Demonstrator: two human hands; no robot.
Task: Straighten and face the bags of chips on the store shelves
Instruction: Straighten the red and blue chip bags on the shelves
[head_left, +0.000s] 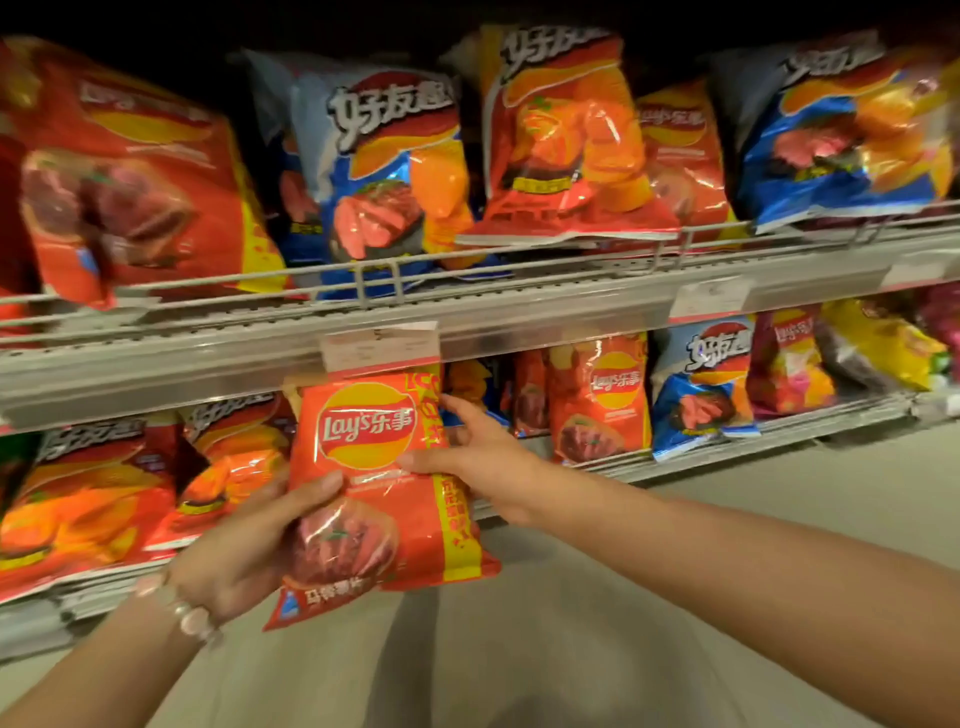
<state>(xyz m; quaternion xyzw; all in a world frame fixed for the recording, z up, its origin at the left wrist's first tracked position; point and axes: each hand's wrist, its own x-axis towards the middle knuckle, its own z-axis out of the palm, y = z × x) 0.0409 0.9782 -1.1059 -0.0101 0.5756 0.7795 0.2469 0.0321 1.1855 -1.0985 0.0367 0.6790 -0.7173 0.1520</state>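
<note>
my left hand (244, 545) grips the red lay's bag (379, 483) low on its left edge, thumb across the front; my right hand (467, 457) pinches the right edge higher up, thumb on the front, fingers behind. the bag is off the shelf, held in the air in front of the lower shelf (727, 447), logo toward me, tilted slightly with the top leaning right. judgement: the step in hand is seating this bag in the gap between the orange bags (104, 499) on the left and the smaller red lay's bag (597, 400) on the right. to do it well: square the bag upright first, keep the logo outward, slide the bottom seam in behind the shelf lip, hold by the edges so the chips are not crushed. in the way: a price tag (382, 345) hangs from the upper shelf rail (467, 312) just above the bag's top, so it should go in low, under the tag. further back, upper shelf: a large red bag (140, 176), a blue bag (384, 171), and an orange bag (566, 140) sagging forward over the wire guard (384, 275); these look still unfaced.
</note>
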